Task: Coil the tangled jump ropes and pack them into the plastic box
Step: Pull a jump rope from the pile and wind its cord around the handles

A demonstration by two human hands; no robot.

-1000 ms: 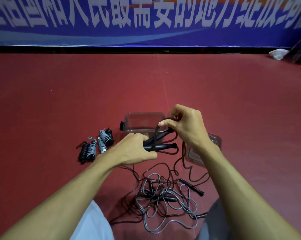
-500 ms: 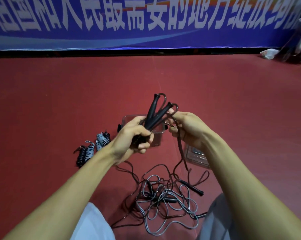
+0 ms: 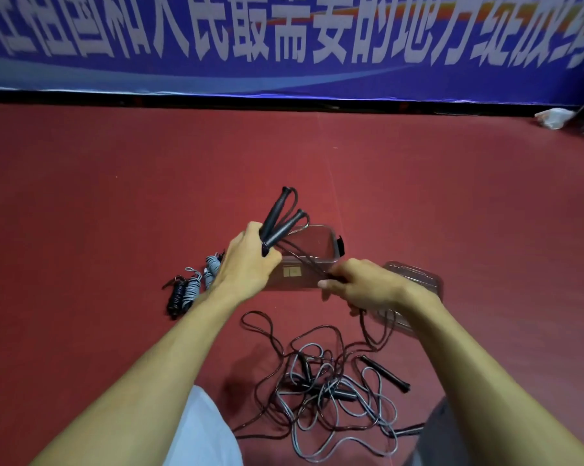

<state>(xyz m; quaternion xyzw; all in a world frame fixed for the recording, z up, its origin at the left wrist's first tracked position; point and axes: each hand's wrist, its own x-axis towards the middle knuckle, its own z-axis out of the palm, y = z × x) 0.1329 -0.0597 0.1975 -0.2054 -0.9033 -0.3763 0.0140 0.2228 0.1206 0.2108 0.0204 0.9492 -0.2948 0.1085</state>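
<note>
Now that left hand [image 3: 246,264] grips both handles [image 3: 278,218] raised and right hand [image 3: 361,285] has slid down, pinching the cord [image 3: 304,260] taut, coiling looks ready.

Red floor [image 3: 115,196], on which are laid a clear plastic box [image 3: 312,275], a clear lid [image 3: 418,277] just beside it, coiled ropes [image 3: 186,292] to the left, and tangled jump ropes [image 3: 327,391] nearest the viewer.

Floor [image 3: 115,196] open far, left and right, up to the banner wall [image 3: 283,45]. Seen from here, box [image 3: 317,228] mouth is crossed by a taut cord [image 3: 304,260] running from the handles [image 3: 280,216] in the left grip [image 3: 246,264] to the right grip [image 3: 367,287]. Lid [image 3: 415,275] lies just right of box, coiled ropes [image 3: 186,290] to its left. Tangle [image 3: 324,388] covers near floor between forearms.
</note>
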